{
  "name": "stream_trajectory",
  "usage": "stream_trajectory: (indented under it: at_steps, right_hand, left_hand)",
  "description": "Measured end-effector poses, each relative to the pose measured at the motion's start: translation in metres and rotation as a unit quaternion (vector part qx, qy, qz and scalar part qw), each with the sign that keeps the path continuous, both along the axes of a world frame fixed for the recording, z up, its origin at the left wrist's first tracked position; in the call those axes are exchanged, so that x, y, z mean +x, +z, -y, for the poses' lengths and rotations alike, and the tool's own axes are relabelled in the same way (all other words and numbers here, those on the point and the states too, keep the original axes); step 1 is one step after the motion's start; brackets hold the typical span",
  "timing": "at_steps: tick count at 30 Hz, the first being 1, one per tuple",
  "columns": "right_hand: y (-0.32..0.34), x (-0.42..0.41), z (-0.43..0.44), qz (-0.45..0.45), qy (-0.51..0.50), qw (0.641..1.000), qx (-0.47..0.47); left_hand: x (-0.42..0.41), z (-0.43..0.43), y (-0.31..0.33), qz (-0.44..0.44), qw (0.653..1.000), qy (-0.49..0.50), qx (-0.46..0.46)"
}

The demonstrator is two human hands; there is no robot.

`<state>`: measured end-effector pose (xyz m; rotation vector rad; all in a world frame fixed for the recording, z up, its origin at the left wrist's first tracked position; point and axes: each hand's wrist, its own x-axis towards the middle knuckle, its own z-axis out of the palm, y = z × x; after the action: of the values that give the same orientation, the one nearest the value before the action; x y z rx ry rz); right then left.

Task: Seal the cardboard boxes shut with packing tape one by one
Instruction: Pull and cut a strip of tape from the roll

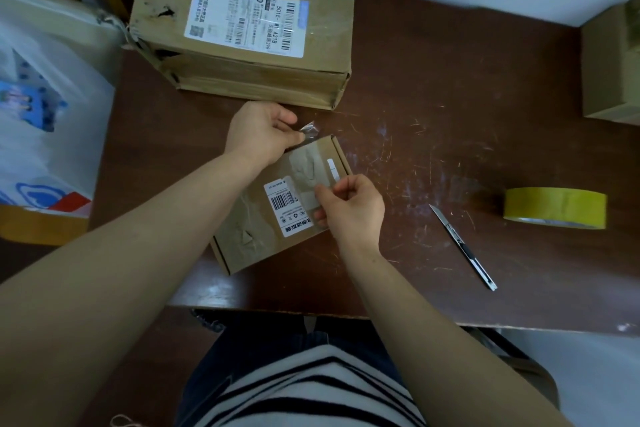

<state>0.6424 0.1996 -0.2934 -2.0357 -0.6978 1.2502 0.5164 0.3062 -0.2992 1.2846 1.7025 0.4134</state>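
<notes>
A small flat cardboard box (256, 232) with a white barcode label lies tilted on the brown table (450, 114), near its front edge. A strip of clear tape (311, 163) stretches over the box top between my hands. My left hand (259, 133) pinches the far end of the strip above the box's far corner. My right hand (349, 208) pinches the near end over the box's right edge. A yellowish tape roll (554, 207) stands on the table to the right, apart from both hands.
A large battered cardboard box (242, 80) with a shipping label sits just behind the small one. A utility knife (464, 248) lies between the small box and the roll. Another box (609, 80) is at the right edge. A white plastic bag (45, 114) fills the left side.
</notes>
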Motion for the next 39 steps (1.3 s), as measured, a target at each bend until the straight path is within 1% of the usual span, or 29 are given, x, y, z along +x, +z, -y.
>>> stream_trajectory:
  at_steps: [4, 8, 10, 11, 13, 14, 16, 18, 21, 23, 27, 29, 31, 32, 33, 35, 36, 37, 39]
  right_hand:
    - [0.003, 0.006, -0.008, 0.003, 0.046, 0.999, -0.027]
    - [0.003, 0.008, -0.012, 0.030, 0.077, 0.996, -0.037]
    - [0.003, 0.006, -0.012, 0.043, 0.085, 0.995, -0.036]
    - [0.003, 0.006, -0.012, 0.047, 0.086, 0.995, -0.035]
    - [0.002, 0.006, -0.011, 0.050, 0.088, 0.994, -0.032]
    - [0.002, 0.006, -0.011, 0.051, 0.091, 0.994, -0.031]
    - [0.001, 0.007, -0.011, 0.051, 0.097, 0.994, -0.028]
    - [0.000, 0.007, -0.011, 0.052, 0.103, 0.993, -0.025]
    - [0.000, 0.009, -0.012, 0.058, 0.125, 0.990, -0.026]
    - [0.002, 0.013, -0.017, 0.084, 0.172, 0.981, -0.039]
    - [0.007, 0.026, -0.027, 0.176, 0.301, 0.931, -0.104]
    - [0.008, 0.029, -0.026, 0.225, 0.330, 0.910, -0.114]
    - [0.009, 0.029, -0.023, 0.266, 0.350, 0.893, -0.102]
    - [0.009, 0.029, -0.021, 0.290, 0.359, 0.883, -0.085]
    - [0.012, 0.027, -0.018, 0.327, 0.371, 0.868, -0.043]
    - [0.012, 0.022, -0.010, 0.390, 0.397, 0.822, 0.117]
    - [0.010, 0.019, -0.004, 0.394, 0.420, 0.799, 0.174]
    - [0.006, 0.017, 0.002, 0.381, 0.463, 0.779, 0.183]
    - [-0.004, 0.016, 0.009, 0.376, 0.556, 0.730, 0.127]
  left_hand:
    - [0.001, 0.003, -0.006, -0.013, 1.000, -0.011, 0.001]
    - [0.002, 0.005, -0.007, -0.038, 0.998, -0.042, 0.017]
    - [0.003, 0.006, -0.003, -0.087, 0.992, -0.062, 0.064]
    - [0.004, 0.008, 0.000, -0.098, 0.988, -0.075, 0.095]
    - [0.006, 0.017, 0.005, -0.075, 0.980, -0.115, 0.141]
    - [0.007, 0.023, 0.006, -0.063, 0.978, -0.134, 0.150]
    - [0.011, 0.033, 0.004, -0.066, 0.975, -0.147, 0.152]
    - [0.013, 0.040, 0.000, -0.093, 0.969, -0.165, 0.156]
    - [0.014, 0.045, -0.010, -0.160, 0.948, -0.227, 0.156]
    - [0.012, 0.045, -0.015, -0.182, 0.940, -0.243, 0.155]
    - [0.011, 0.041, -0.016, -0.189, 0.938, -0.252, 0.146]
    - [0.010, 0.040, -0.015, -0.185, 0.941, -0.246, 0.140]
    - [0.010, 0.040, -0.014, -0.183, 0.943, -0.244, 0.135]
    - [0.009, 0.039, -0.014, -0.183, 0.943, -0.248, 0.127]
    - [0.009, 0.038, -0.013, -0.180, 0.945, -0.250, 0.115]
    - [0.007, 0.033, -0.012, -0.161, 0.950, -0.251, 0.090]
    - [0.006, 0.031, -0.011, -0.149, 0.952, -0.252, 0.083]
    - [0.006, 0.032, -0.011, -0.138, 0.954, -0.251, 0.084]
    - [0.005, 0.035, -0.010, -0.130, 0.956, -0.245, 0.100]
